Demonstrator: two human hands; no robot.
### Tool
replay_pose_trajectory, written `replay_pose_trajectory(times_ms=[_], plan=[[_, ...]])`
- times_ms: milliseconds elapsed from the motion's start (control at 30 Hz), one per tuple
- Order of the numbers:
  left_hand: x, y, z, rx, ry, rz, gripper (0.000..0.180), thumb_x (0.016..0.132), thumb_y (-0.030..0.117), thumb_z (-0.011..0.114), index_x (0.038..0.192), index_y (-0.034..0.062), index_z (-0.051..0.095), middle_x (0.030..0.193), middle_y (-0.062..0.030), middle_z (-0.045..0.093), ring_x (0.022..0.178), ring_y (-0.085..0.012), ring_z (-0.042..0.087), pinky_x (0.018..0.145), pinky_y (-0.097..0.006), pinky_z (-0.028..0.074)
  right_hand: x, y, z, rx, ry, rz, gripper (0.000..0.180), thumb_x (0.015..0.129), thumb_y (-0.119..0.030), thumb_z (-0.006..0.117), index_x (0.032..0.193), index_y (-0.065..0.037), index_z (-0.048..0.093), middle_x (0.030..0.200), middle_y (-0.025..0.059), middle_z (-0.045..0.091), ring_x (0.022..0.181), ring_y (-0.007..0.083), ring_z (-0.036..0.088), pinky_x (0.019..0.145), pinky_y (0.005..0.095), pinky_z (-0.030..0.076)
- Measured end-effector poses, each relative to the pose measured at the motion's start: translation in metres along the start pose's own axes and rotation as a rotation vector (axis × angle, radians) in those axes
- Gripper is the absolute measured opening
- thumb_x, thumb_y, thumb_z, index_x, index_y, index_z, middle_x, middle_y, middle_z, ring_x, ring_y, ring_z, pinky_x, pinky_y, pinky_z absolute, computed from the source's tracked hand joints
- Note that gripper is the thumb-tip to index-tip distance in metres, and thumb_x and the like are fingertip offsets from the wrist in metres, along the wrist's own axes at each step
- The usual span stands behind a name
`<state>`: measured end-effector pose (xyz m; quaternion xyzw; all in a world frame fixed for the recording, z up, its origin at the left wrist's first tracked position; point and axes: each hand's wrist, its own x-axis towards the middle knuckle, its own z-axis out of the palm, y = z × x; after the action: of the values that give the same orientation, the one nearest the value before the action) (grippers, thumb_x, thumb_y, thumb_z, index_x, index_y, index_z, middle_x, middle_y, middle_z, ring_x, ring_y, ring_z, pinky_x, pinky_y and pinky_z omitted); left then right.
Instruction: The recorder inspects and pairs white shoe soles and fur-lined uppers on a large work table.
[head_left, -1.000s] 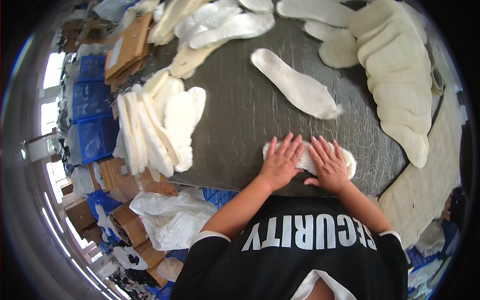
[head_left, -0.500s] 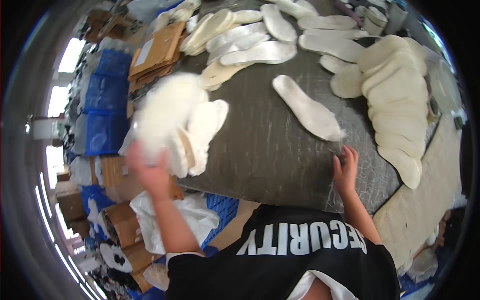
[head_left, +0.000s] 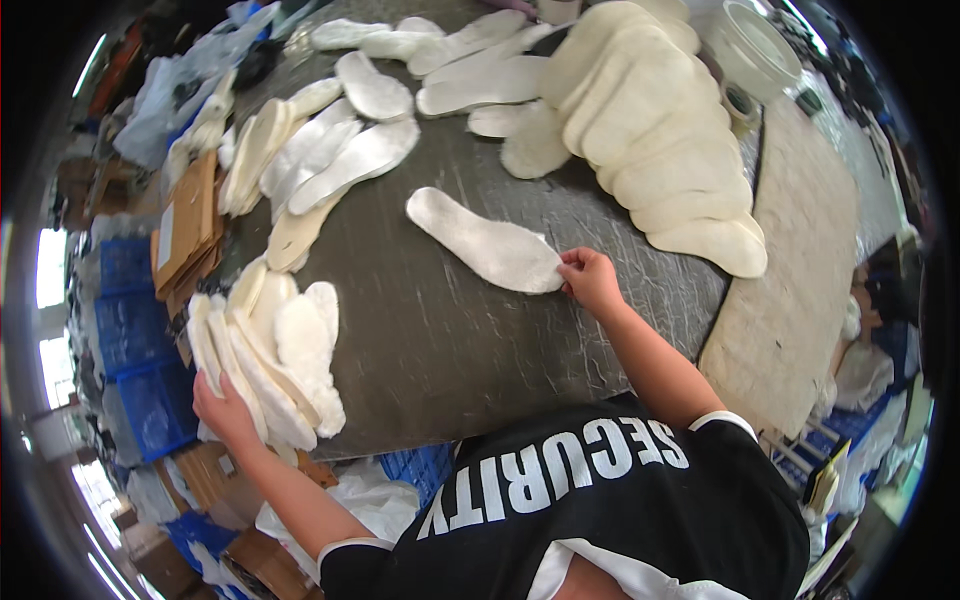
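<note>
A single white fleecy insole (head_left: pixel 485 240) lies slantwise on the dark tabletop (head_left: pixel 420 340). My right hand (head_left: pixel 592 282) pinches its wide near end between thumb and fingertips. On the left, several fleecy insoles (head_left: pixel 309 340) lie bunched together, some standing on edge. My left hand (head_left: pixel 226 408) is at the near end of that bunch, with thumb and fingers around the lower end of an outer insole (head_left: pixel 232 362); part of the fingers is hidden.
A long overlapping row of cream insoles (head_left: pixel 650 130) runs along the right. More white insoles (head_left: pixel 355 160) lie at the far left. Brown cardboard pieces (head_left: pixel 187 225) sit at the left edge, near blue crates (head_left: pixel 150 345). A beige sheet (head_left: pixel 790 260) lies at the right edge.
My left hand has brought its fleecy insole down onto the left bunch. My right hand, earlier open just short of the single insole, now pinches its end. The view has shifted.
</note>
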<state>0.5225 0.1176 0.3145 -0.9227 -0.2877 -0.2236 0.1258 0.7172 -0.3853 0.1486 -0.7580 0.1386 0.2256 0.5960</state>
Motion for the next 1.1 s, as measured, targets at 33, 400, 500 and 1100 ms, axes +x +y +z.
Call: replay_pose_trajectory(times_ms=[33, 400, 500, 1100], plan=[[-0.002, 0.033, 0.001, -0.179, -0.012, 0.096, 0.035, 0.084, 0.013, 0.064, 0.115, -0.0022, 0.058, 0.112, -0.0189, 0.059, 0.105, -0.0352, 0.053, 0.094, -0.042, 0.040, -0.010, 0.000, -0.008, 0.007, 0.021, 0.009, 0.016, 0.082, -0.006, 0.063, 0.096, 0.003, 0.064, 0.069, 0.0046, 0.062, 0.054, 0.0103, 0.059, 0.051, 0.0253, 0.047], [-0.087, 0.387, 0.038, -0.611, -0.796, 1.140, 0.079, 0.058, 0.027, 0.083, 0.129, 0.0130, 0.051, 0.139, -0.0112, 0.042, 0.131, -0.0297, 0.036, 0.108, -0.048, 0.026, -0.065, 0.037, -0.071, -0.271, 0.339, -0.164, 0.043, 0.081, -0.025, 0.069, 0.111, 0.003, 0.058, 0.095, 0.0194, 0.064, 0.076, 0.0285, 0.064, 0.072, 0.0345, 0.052], [-0.114, 0.395, 0.029, -0.736, -0.783, 1.165, 0.077, 0.059, 0.026, 0.082, 0.128, 0.0103, 0.051, 0.125, -0.0102, 0.048, 0.117, -0.0297, 0.043, 0.100, -0.045, 0.033, -0.073, 0.038, -0.063, -0.531, 0.540, -0.442, 0.044, 0.076, -0.019, 0.073, 0.113, -0.001, 0.058, 0.092, 0.0128, 0.063, 0.078, 0.0225, 0.063, 0.072, 0.0298, 0.051], [-0.178, 0.367, 0.022, -0.887, -0.748, 0.976, 0.074, 0.064, 0.018, 0.079, 0.130, 0.0029, 0.048, 0.110, -0.0134, 0.049, 0.100, -0.0324, 0.046, 0.091, -0.041, 0.038, -0.073, 0.088, -0.082, 1.017, 0.084, 0.160, 0.007, 0.088, -0.008, 0.061, 0.087, -0.008, 0.055, 0.082, 0.0020, 0.060, 0.078, 0.0141, 0.060, 0.067, 0.0314, 0.052]])
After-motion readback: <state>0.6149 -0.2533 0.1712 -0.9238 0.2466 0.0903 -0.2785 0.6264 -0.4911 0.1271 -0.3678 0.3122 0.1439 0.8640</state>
